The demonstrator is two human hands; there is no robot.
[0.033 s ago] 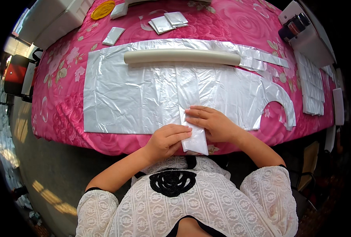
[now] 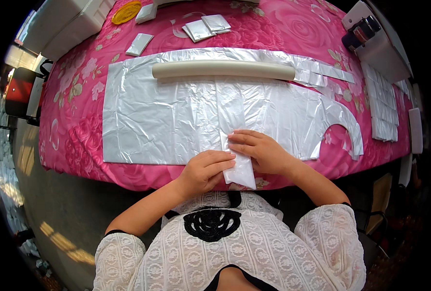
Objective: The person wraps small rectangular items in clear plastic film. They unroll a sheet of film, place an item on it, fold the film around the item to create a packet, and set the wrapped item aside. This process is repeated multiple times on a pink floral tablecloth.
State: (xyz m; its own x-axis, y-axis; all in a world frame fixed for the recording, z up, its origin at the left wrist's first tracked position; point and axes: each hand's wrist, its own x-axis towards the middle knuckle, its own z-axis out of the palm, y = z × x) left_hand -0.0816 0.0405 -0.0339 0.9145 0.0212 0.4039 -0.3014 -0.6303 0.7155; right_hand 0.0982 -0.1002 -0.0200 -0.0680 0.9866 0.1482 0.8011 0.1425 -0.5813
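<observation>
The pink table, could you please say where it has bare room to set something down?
Bare cloth on the table shows left of the silvery sheet, and between the flat packets and dark bottle beyond it. The middle is crowded: pale roll, folded film, left hand and right hand.

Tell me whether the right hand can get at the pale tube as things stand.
Probably yes: only the flat silvery sheet lies between the right hand and the pale tube, though that hand is touching the folded white packet.
</observation>
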